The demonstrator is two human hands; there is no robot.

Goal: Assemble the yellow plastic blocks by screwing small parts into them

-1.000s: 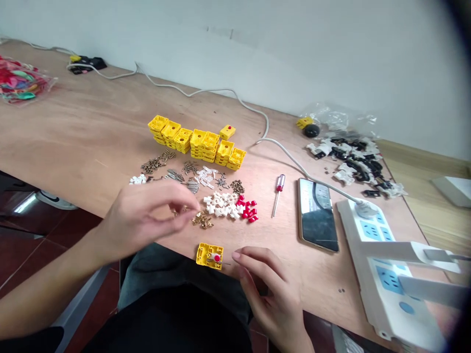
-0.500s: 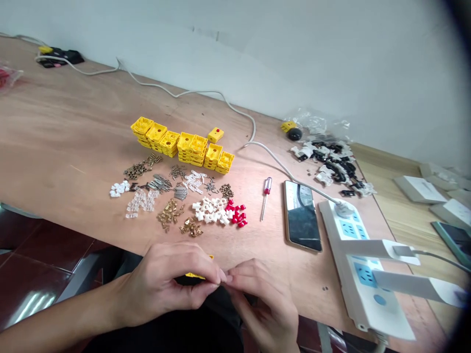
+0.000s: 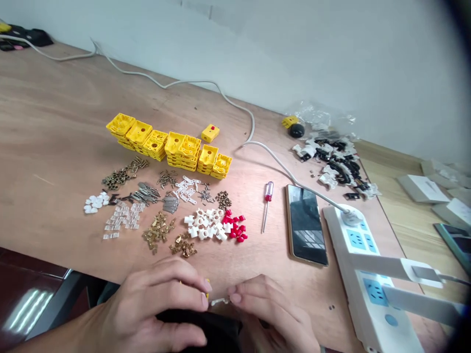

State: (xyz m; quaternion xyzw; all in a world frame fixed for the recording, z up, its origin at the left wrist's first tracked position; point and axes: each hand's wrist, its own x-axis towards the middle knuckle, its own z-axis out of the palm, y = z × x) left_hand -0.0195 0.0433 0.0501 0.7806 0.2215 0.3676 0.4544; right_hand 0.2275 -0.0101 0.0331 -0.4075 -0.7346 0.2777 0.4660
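At the table's front edge my right hand (image 3: 274, 309) pinches one end of a small, whitish, narrow piece (image 3: 220, 301); its exact kind is too small to make out. My left hand (image 3: 162, 304) is just left of that piece, thumb and fingers apart. Behind its fingertips shows a sliver of a yellow plastic part (image 3: 207, 288), mostly hidden. Beyond the hands lie piles of brass clips (image 3: 183, 246), white plastic fittings (image 3: 208, 224) and red caps (image 3: 237, 226).
Stacked yellow housings (image 3: 183, 152) stand further back, with clear pieces (image 3: 123, 218) and small metal parts (image 3: 143, 192) before them. To the right are a screwdriver (image 3: 268, 203), a phone (image 3: 306, 225) and a power strip (image 3: 342, 255) with plugged-in chargers. A white cable (image 3: 252, 117) crosses the back.
My hands were together at the fingertips and have now parted. The small whitish piece has come into sight at my right fingertips. The camera view has shifted slightly.
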